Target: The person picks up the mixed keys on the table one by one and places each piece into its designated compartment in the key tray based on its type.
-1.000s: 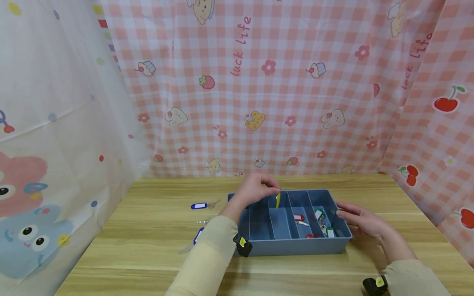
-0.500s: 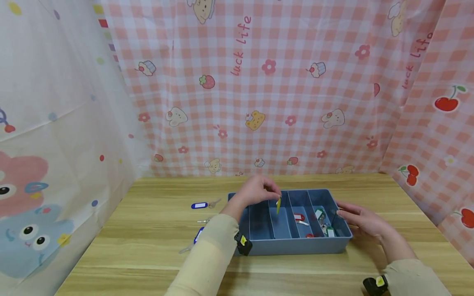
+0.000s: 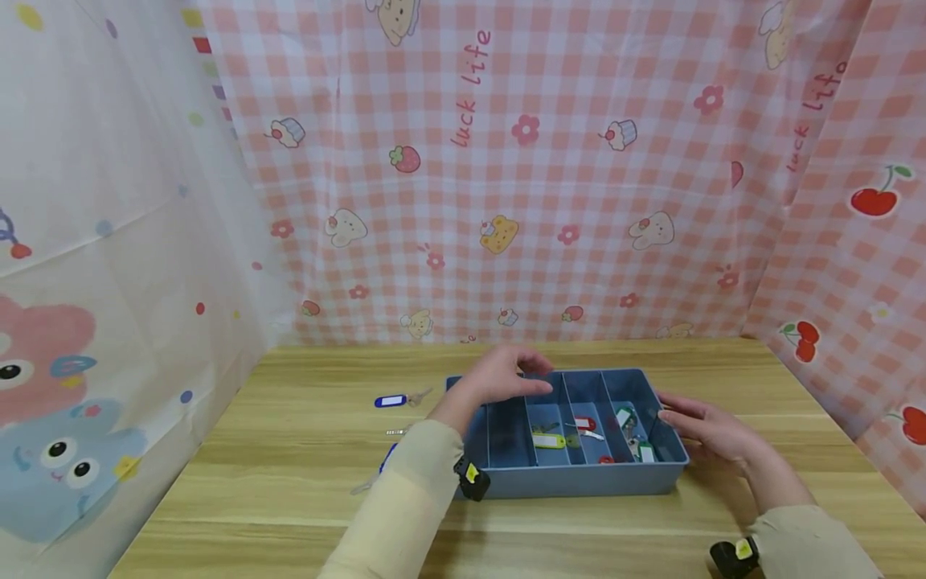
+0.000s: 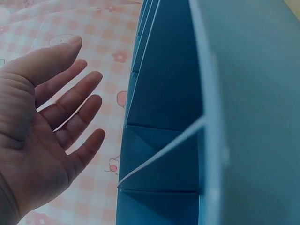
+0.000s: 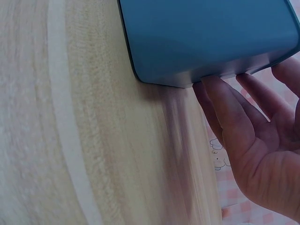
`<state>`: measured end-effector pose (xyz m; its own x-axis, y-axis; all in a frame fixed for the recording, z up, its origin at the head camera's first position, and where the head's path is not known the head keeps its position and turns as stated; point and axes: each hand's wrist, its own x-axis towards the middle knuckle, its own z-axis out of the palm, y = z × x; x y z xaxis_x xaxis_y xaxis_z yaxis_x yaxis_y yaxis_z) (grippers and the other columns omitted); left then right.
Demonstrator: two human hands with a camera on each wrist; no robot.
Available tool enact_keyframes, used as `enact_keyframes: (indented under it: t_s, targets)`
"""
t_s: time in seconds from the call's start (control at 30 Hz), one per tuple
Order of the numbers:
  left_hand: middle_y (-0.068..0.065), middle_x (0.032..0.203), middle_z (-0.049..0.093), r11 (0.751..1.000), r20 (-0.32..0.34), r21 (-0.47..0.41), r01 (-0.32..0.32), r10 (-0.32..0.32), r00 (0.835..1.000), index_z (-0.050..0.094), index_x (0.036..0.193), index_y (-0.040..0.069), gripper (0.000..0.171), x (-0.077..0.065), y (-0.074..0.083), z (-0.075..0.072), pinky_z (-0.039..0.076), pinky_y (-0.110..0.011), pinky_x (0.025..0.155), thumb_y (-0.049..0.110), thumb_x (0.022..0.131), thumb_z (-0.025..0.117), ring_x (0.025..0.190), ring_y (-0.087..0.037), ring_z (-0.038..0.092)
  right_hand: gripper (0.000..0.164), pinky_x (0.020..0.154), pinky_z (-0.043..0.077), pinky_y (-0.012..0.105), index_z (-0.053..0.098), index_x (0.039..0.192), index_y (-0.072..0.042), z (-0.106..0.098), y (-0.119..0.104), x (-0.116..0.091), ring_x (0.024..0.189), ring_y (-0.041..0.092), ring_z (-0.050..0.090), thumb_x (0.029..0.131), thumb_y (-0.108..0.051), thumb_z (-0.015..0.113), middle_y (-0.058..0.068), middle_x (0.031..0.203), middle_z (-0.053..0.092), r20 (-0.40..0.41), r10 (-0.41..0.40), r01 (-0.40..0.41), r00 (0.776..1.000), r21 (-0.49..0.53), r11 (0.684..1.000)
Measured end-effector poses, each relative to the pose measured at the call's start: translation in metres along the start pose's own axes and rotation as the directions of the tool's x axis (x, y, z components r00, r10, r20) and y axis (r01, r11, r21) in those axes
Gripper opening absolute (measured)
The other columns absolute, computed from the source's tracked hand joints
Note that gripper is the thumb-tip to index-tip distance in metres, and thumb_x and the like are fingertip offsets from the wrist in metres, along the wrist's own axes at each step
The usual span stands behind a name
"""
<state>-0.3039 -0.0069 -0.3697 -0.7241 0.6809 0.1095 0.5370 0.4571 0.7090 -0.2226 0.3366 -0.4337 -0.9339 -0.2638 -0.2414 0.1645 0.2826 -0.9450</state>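
Over the blue-grey divided box (image 3: 571,482), my left hand (image 3: 506,376) hovers with its thumb and fingers spread and nothing between them. Below it a yellow key tag (image 3: 548,441) lies flat in the middle compartment, a key beside it. In the left wrist view, the left hand (image 4: 56,112) is beside the box wall, palm and loose fingers showing. My right hand (image 3: 712,430) touches the box's right end. The right wrist view shows the right hand's fingertips (image 5: 211,80) against the outer wall of the box (image 5: 201,37).
Red key tags (image 3: 584,424) lie in the compartment right of the yellow one, and green key tags (image 3: 645,453) with keys in the rightmost. Left of the box, a blue key tag (image 3: 391,400) with a key rests on the wooden table (image 3: 239,474); another blue tag (image 3: 391,452) is partly behind my left sleeve.
My left hand has let go of the yellow key tag, which has dropped from its pinch into the middle compartment. Its fingers have parted. The right hand stays at the box.
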Motion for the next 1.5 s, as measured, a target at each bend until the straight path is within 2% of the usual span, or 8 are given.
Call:
enact_keyframes:
  t_s: [0.27, 0.57, 0.7, 1.0, 1.23, 1.37, 1.5]
  targets:
    - [-0.008, 0.123, 0.065, 0.999, 0.002, -0.001, -0.042, 0.042, 0.999, 0.064, 0.127, 0.006, 0.039, -0.012, -0.001, -0.002, 0.047, -0.039, 0.098, 0.021, 0.093, 0.072, 0.114, -0.025, 0.059, 0.07, 0.095, 0.05, 0.041, 0.015, 0.154, 0.006, 0.0, 0.0, 0.0, 0.123, 0.028, 0.051, 0.105, -0.029, 0.051, 0.036, 0.152, 0.024, 0.011, -0.003, 0.003, 1.0, 0.016, 1.0]
    - [-0.01, 0.128, 0.063, 0.999, -0.06, -0.024, -0.041, 0.039, 0.997, 0.059, 0.134, 0.007, 0.049, -0.033, -0.004, -0.012, 0.044, -0.048, 0.1, 0.025, 0.091, 0.074, 0.118, -0.028, 0.056, 0.069, 0.094, 0.05, 0.039, 0.013, 0.153, 0.007, 0.0, 0.0, 0.0, 0.125, 0.029, 0.049, 0.106, -0.028, 0.049, 0.036, 0.153, 0.021, 0.023, -0.013, 0.013, 1.0, 0.011, 1.0]
    - [-0.01, 0.13, 0.062, 0.999, -0.08, -0.004, -0.05, 0.05, 0.996, 0.059, 0.134, 0.006, 0.05, -0.041, -0.005, -0.018, 0.043, -0.05, 0.102, 0.025, 0.091, 0.074, 0.119, -0.028, 0.055, 0.069, 0.094, 0.051, 0.039, 0.013, 0.153, 0.008, -0.001, 0.001, 0.0, 0.124, 0.029, 0.05, 0.106, -0.028, 0.049, 0.037, 0.152, 0.022, 0.024, -0.02, 0.019, 1.0, 0.011, 1.0]
    - [-0.009, 0.13, 0.061, 0.996, -0.142, 0.083, -0.042, 0.054, 0.988, 0.06, 0.134, 0.01, 0.051, -0.06, -0.014, -0.03, 0.044, -0.049, 0.101, 0.029, 0.089, 0.075, 0.118, -0.025, 0.054, 0.07, 0.092, 0.051, 0.033, 0.012, 0.153, 0.009, -0.002, 0.002, 0.002, 0.115, 0.013, 0.055, 0.106, -0.026, 0.05, 0.037, 0.153, 0.022, 0.048, -0.032, 0.029, 0.998, 0.068, 0.997]
    - [-0.01, 0.129, 0.062, 0.991, -0.184, 0.119, -0.058, 0.079, 0.98, 0.059, 0.134, 0.007, 0.052, -0.075, -0.02, -0.036, 0.044, -0.048, 0.101, 0.027, 0.089, 0.076, 0.118, -0.027, 0.054, 0.072, 0.093, 0.051, 0.033, 0.013, 0.153, 0.008, -0.001, 0.0, 0.001, 0.119, 0.017, 0.053, 0.105, -0.029, 0.052, 0.036, 0.154, 0.019, 0.027, -0.017, 0.016, 0.999, 0.051, 0.999]
    - [-0.013, 0.13, 0.061, 0.991, -0.205, 0.114, -0.069, 0.091, 0.974, 0.059, 0.133, 0.005, 0.052, -0.085, -0.026, -0.039, 0.043, -0.049, 0.101, 0.025, 0.089, 0.076, 0.118, -0.03, 0.055, 0.072, 0.092, 0.051, 0.033, 0.013, 0.153, 0.008, -0.001, 0.002, 0.001, 0.116, 0.014, 0.055, 0.105, -0.028, 0.052, 0.036, 0.153, 0.021, 0.031, -0.021, 0.019, 0.999, 0.06, 0.998]
    - [-0.013, 0.129, 0.061, 0.994, -0.23, 0.099, -0.046, 0.068, 0.971, 0.06, 0.133, 0.005, 0.05, -0.094, -0.034, -0.041, 0.043, -0.052, 0.1, 0.024, 0.09, 0.075, 0.118, -0.03, 0.054, 0.071, 0.091, 0.051, 0.033, 0.013, 0.153, 0.008, -0.002, 0.003, 0.002, 0.114, 0.011, 0.055, 0.105, -0.027, 0.051, 0.035, 0.153, 0.023, 0.034, -0.021, 0.019, 0.999, 0.063, 0.998]
